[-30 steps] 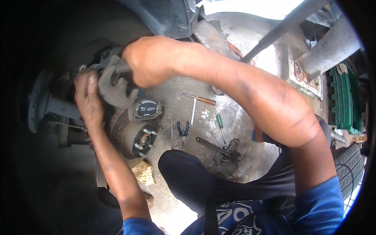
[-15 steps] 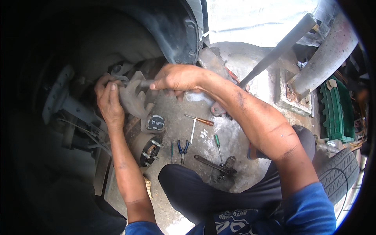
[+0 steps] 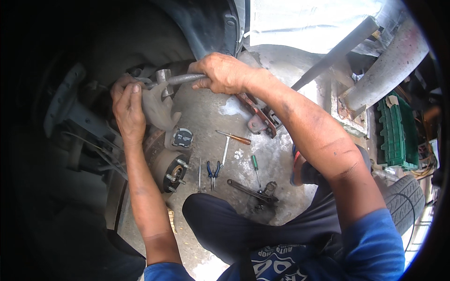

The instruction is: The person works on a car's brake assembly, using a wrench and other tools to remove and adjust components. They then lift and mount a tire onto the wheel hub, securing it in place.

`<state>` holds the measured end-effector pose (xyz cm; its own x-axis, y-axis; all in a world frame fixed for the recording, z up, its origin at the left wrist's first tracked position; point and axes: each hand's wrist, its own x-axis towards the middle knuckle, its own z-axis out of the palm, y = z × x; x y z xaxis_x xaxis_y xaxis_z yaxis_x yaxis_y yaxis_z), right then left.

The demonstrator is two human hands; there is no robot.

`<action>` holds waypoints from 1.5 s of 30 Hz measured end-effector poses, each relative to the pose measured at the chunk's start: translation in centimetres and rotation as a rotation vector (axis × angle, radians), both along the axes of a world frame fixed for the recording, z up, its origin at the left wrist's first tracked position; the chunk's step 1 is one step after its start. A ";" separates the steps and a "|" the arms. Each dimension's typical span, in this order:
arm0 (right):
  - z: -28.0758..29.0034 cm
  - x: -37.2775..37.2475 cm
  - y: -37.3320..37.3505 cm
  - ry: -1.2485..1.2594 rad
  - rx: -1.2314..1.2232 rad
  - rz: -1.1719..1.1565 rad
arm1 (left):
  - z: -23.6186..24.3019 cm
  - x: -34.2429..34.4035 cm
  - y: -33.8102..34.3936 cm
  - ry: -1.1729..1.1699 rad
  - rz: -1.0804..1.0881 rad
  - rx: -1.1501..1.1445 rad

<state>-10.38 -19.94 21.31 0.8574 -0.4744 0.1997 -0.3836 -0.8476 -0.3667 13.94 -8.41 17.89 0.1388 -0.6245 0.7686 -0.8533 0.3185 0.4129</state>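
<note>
My right hand [image 3: 226,72] is closed round the handle of a hammer [image 3: 185,78]. The hammer's metal head stands against the upper edge of a grey brake caliper [image 3: 159,111]. At the caliper's left side my left hand [image 3: 127,105] is closed on it, thumb toward me and fingertips partly out of sight. Below the caliper sits a brake pad [image 3: 182,137] with a dark backing. The wheel hub [image 3: 174,174], with its studs sticking out, lies nearer to me, beside the rusty brake disc [image 3: 153,143].
On the concrete floor lie an orange-handled screwdriver [image 3: 240,139], a wrench [image 3: 225,152], blue pliers [image 3: 213,174], a green screwdriver [image 3: 255,162] and an adjustable wrench [image 3: 248,189]. A floor jack [image 3: 257,122] stands under my right forearm. Green crate [image 3: 398,133] and tyre [image 3: 405,201] are at right.
My right hand has moved slightly up and right, and the hammer's head now shows clearly above the caliper. My left hand stays at the caliper. The view has shifted slightly.
</note>
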 end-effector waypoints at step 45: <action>-40.9 -23.3 14.5 0.772 0.892 -0.493 | -9.4 -6.7 -11.4 -0.862 0.124 1.755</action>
